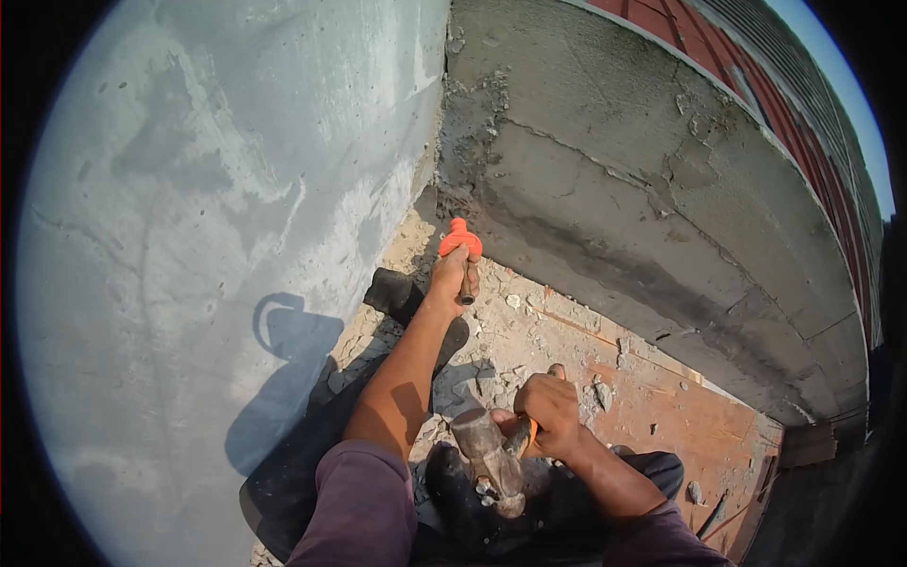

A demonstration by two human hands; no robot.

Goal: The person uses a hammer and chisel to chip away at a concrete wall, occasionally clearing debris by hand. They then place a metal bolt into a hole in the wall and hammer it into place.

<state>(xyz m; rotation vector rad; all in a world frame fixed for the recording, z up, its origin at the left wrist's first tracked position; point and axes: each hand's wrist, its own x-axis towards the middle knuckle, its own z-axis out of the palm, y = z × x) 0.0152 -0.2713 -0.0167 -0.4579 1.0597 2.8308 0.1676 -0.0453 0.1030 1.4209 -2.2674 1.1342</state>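
My left hand point(450, 275) is closed around a chisel point(461, 243) with an orange hand guard, reaching toward the inside corner where two walls meet. The dark struck end of the chisel sticks out below my fist; its tip is not clearly visible. Closer to my body, my right hand point(550, 413) grips a club hammer point(487, 457) by its orange and dark handle. The worn metal hammer head hangs above my dark trousers, well apart from the chisel.
A smooth grey wall point(179, 208) rises at the left, carrying my shadow. A rough low concrete wall point(614, 189) runs along the right. Broken mortar chunks point(602, 394) and dust lie on the boards point(652, 406). Red metal roofing point(680, 28) shows beyond the wall.
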